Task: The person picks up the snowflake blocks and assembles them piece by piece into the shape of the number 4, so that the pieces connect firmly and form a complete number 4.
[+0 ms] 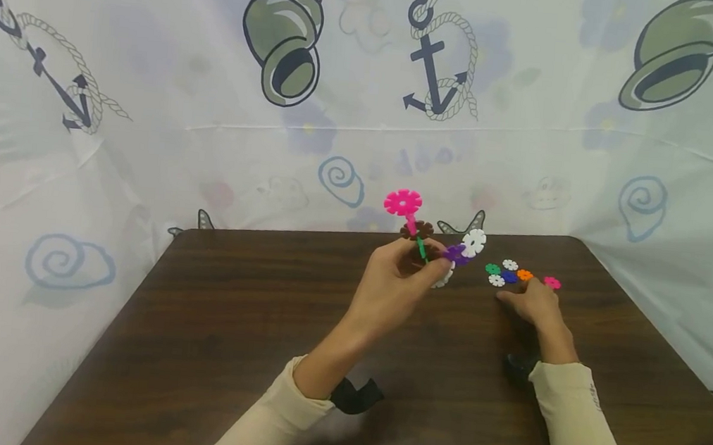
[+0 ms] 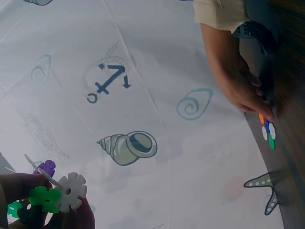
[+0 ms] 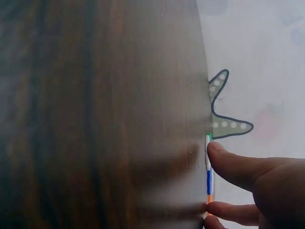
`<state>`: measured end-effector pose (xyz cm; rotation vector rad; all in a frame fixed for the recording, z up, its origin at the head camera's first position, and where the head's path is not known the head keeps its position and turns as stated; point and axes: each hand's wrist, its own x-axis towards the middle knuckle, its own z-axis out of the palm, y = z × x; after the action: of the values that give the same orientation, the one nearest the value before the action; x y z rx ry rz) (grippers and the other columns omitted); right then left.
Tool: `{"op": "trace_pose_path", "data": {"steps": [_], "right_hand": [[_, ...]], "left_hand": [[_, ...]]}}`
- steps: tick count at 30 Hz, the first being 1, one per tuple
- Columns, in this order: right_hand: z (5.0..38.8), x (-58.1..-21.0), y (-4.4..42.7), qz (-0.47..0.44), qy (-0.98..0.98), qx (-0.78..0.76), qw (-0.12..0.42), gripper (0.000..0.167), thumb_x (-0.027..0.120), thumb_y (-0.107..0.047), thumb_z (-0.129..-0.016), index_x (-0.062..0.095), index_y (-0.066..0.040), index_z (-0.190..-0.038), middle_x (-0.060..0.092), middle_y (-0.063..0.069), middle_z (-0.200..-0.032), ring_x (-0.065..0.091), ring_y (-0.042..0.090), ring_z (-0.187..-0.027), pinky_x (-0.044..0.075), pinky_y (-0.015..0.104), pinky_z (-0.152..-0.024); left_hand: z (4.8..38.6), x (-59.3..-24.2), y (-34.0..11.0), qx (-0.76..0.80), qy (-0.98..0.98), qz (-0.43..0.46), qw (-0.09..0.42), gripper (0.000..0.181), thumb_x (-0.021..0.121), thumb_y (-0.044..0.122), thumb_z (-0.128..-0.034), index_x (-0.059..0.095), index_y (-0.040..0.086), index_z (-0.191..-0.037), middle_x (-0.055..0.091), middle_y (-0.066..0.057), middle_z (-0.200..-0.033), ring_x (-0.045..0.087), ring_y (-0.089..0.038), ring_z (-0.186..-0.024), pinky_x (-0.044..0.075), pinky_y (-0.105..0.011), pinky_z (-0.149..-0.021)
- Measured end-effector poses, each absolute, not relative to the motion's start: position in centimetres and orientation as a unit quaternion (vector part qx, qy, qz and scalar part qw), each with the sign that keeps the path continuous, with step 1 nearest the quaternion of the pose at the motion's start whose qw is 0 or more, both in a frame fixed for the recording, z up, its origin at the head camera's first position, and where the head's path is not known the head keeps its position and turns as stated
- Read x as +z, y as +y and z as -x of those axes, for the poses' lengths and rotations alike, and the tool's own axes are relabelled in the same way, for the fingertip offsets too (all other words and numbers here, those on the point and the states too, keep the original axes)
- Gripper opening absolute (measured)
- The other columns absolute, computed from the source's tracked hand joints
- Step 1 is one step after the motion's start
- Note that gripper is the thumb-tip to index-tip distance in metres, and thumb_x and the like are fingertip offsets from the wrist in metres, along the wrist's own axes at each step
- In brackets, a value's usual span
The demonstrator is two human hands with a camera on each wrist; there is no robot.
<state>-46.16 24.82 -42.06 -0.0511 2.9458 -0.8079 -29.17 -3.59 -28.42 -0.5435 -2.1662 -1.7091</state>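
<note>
My left hand (image 1: 389,289) pinches a chain of interlocking flower-shaped plastic discs, held above the table. In it a pink disc (image 1: 403,202) stands at the top, with a brown disc (image 1: 418,229), a purple disc (image 1: 455,254) and a white disc (image 1: 473,243) around the fingers. From the left wrist, a green disc (image 2: 45,198) shows joined to the white one; fingers hide part of the chain. My right hand (image 1: 536,305) reaches down to loose discs on the table, thumb and fingers spread apart. Nearest its fingertips are an orange disc (image 1: 524,274) and a pink loose disc (image 1: 553,283).
A loose green disc (image 1: 492,269), a blue disc (image 1: 509,277) and white discs lie close together left of the right hand. The dark wooden table (image 1: 226,324) ends at a pale printed cloth (image 1: 369,75) behind. Dark straps hang at both wrists.
</note>
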Motion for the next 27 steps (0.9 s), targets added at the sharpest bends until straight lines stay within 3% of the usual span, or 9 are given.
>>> {"op": "trace_pose_path", "data": {"steps": [8, 13, 17, 23, 27], "right_hand": [[46.6, -42.2, 24.6, 0.004, 0.966, -0.258, 0.031, 0.09, 0.061, -0.045, -0.099, 0.028, 0.027, -0.143, 0.034, 0.051, -0.145, 0.037, 0.067, -0.131, 0.034, 0.071, -0.114], [46.9, -42.4, 24.4, -0.019, 0.964, -0.262, 0.033, 0.091, 0.059, -0.049, -0.099, 0.026, 0.021, -0.148, 0.033, 0.048, -0.148, 0.037, 0.065, -0.131, 0.035, 0.073, -0.112], [47.0, -42.6, 24.2, -0.03, 0.964, -0.26, 0.034, 0.083, 0.06, -0.048, -0.1, 0.032, 0.013, -0.149, 0.036, 0.045, -0.149, 0.037, 0.065, -0.132, 0.036, 0.074, -0.109], [47.3, -42.6, 23.8, -0.024, 0.962, -0.269, 0.038, 0.057, 0.06, -0.041, -0.101, 0.048, 0.0, -0.139, 0.04, 0.041, -0.148, 0.035, 0.066, -0.133, 0.037, 0.073, -0.102], [47.4, -42.5, 23.5, -0.029, 0.96, -0.277, 0.042, 0.058, 0.059, -0.041, -0.102, 0.047, 0.001, -0.14, 0.039, 0.041, -0.149, 0.034, 0.065, -0.134, 0.035, 0.072, -0.102]], "left_hand": [[29.1, -28.2, -3.4, -0.593, -0.765, 0.197, 0.156, 0.018, 0.07, 0.017, -0.0971, 0.074, 0.007, -0.111, 0.075, -0.01, -0.106, 0.07, -0.019, -0.093, 0.059, -0.027, -0.081], [29.0, -28.3, -3.4, -0.587, -0.773, 0.191, 0.146, 0.019, 0.07, 0.018, -0.0974, 0.074, 0.008, -0.113, 0.075, -0.008, -0.106, 0.069, -0.015, -0.091, 0.058, -0.027, -0.078], [28.9, -28.3, -3.4, -0.586, -0.775, 0.188, 0.145, 0.017, 0.07, 0.018, -0.0974, 0.074, 0.009, -0.112, 0.074, -0.006, -0.106, 0.069, -0.015, -0.092, 0.059, -0.028, -0.08], [29.0, -28.4, -3.4, -0.584, -0.775, 0.19, 0.15, 0.017, 0.071, 0.017, -0.0969, 0.074, 0.009, -0.111, 0.074, -0.006, -0.104, 0.068, -0.013, -0.091, 0.059, -0.028, -0.081], [29.0, -28.5, -3.4, -0.584, -0.776, 0.186, 0.148, 0.017, 0.071, 0.018, -0.0967, 0.074, 0.01, -0.111, 0.074, -0.005, -0.104, 0.068, -0.012, -0.091, 0.059, -0.028, -0.08]]}}
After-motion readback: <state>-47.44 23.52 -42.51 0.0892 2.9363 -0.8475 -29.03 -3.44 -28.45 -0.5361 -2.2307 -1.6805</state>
